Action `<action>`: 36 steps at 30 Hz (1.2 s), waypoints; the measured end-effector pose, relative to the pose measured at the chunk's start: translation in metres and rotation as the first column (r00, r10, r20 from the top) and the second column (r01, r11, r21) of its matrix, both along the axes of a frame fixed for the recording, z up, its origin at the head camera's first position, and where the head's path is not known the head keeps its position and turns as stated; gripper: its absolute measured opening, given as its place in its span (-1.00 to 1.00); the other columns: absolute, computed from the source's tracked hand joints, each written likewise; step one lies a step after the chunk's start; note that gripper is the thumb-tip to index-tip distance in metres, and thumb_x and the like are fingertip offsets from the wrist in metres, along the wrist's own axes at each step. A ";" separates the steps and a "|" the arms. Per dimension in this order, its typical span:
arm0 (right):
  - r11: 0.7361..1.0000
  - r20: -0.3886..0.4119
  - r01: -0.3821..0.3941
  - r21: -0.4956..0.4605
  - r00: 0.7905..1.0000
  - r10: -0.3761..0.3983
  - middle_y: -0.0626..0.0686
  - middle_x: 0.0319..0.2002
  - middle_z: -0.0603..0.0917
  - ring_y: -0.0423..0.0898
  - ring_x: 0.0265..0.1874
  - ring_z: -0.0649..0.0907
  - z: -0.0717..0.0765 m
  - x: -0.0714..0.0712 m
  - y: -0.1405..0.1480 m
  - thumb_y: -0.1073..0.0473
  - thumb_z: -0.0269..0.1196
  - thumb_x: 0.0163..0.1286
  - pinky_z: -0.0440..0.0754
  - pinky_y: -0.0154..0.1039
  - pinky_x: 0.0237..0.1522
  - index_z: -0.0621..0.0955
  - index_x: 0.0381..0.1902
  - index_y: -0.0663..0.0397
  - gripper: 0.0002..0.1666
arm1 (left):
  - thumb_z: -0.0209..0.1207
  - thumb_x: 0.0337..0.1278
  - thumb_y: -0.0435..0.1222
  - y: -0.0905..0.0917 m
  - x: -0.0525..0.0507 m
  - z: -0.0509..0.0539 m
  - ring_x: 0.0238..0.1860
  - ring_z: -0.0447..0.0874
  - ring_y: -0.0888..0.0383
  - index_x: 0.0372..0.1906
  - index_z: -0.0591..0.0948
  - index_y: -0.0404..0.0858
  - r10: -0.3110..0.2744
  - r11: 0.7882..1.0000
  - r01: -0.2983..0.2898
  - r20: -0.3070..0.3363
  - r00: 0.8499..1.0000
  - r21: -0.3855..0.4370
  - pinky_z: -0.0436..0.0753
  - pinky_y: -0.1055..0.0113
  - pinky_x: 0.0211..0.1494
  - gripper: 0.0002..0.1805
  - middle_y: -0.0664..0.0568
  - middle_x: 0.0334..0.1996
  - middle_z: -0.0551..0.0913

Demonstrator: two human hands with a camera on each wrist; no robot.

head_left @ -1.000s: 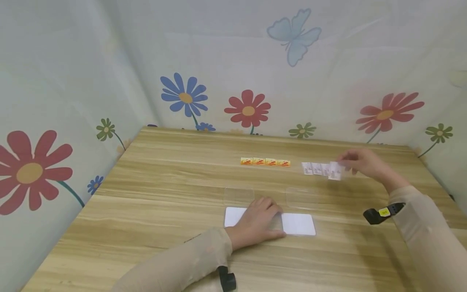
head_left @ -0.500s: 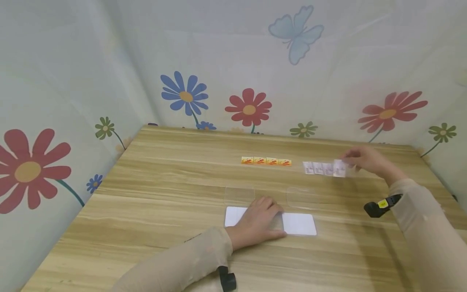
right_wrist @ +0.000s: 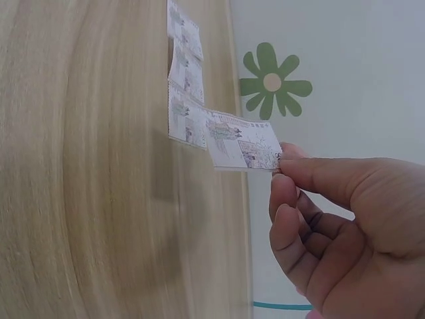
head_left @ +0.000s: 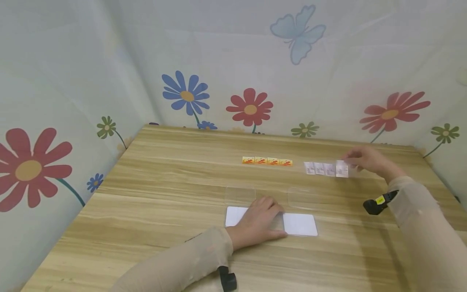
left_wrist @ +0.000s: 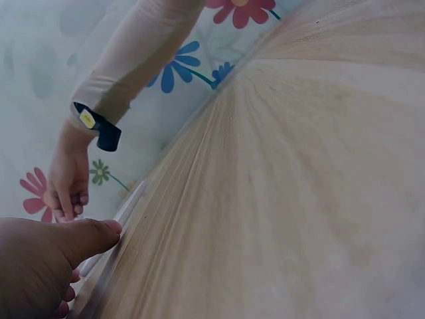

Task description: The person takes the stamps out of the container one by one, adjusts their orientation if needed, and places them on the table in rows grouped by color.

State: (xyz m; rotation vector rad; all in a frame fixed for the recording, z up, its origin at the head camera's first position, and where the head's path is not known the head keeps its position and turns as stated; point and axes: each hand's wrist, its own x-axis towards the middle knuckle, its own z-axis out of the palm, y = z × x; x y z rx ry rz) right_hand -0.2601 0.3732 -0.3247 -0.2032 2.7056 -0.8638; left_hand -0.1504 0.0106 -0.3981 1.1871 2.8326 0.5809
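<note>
My right hand [head_left: 368, 161] pinches a pale purple postage stamp [right_wrist: 242, 143] by one edge, between thumb and index finger. The held stamp is raised above the table, just right of a row of similar pale stamps [head_left: 319, 168] with perforated edges. My left hand [head_left: 257, 221] rests on the table with relaxed fingers, covering part of a white card [head_left: 233, 215]. Beside its thumb lies a second white card [head_left: 300, 224]. In the left wrist view, the left thumb [left_wrist: 93, 238] is close to a white card's edge; whether it touches is unclear.
Several orange-and-yellow stamps [head_left: 267, 161] lie in a row left of the pale ones. Two clear rectangular sheets [head_left: 240, 195] lie behind the white cards, the other sheet [head_left: 303, 197] further right. A flower-printed curtain [head_left: 219, 56] borders the wooden table [head_left: 146, 186].
My right hand has shifted the held stamp slightly to the right, opening a small gap from the row. The left hand stays where it was.
</note>
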 end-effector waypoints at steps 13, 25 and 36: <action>0.999 -0.002 -0.009 0.045 1.000 0.009 0.32 -0.19 0.63 -0.06 -0.29 0.57 -0.009 -0.008 0.001 0.32 0.07 0.41 0.61 -0.24 -0.29 0.52 -0.02 0.47 -0.71 | 0.26 0.01 0.17 0.000 0.000 -0.001 0.04 0.43 0.19 0.06 0.55 -0.08 0.008 1.000 -0.008 -0.003 1.000 0.003 0.44 0.27 0.23 -0.42 0.13 -0.05 0.49; 0.997 -0.009 -0.004 0.082 1.000 0.005 0.39 -0.19 0.62 0.02 -0.29 0.59 -0.019 -0.015 0.003 0.33 0.09 0.40 0.63 -0.14 -0.28 0.51 -0.05 0.51 -0.71 | 0.26 0.00 0.19 0.000 0.001 -0.001 0.03 0.43 0.20 0.07 0.56 -0.07 0.011 1.000 -0.011 0.004 1.000 -0.009 0.45 0.30 0.20 -0.41 0.14 -0.06 0.50; 0.995 -0.026 0.001 0.103 1.000 0.002 0.42 -0.14 0.60 0.05 -0.28 0.57 -0.024 -0.016 0.003 0.34 0.09 0.38 0.58 -0.20 -0.31 0.52 -0.04 0.49 -0.71 | 0.26 -0.01 0.20 0.001 0.001 -0.003 0.05 0.43 0.20 0.06 0.56 -0.06 0.014 1.000 -0.014 -0.006 1.000 -0.010 0.44 0.28 0.23 -0.41 0.14 -0.06 0.50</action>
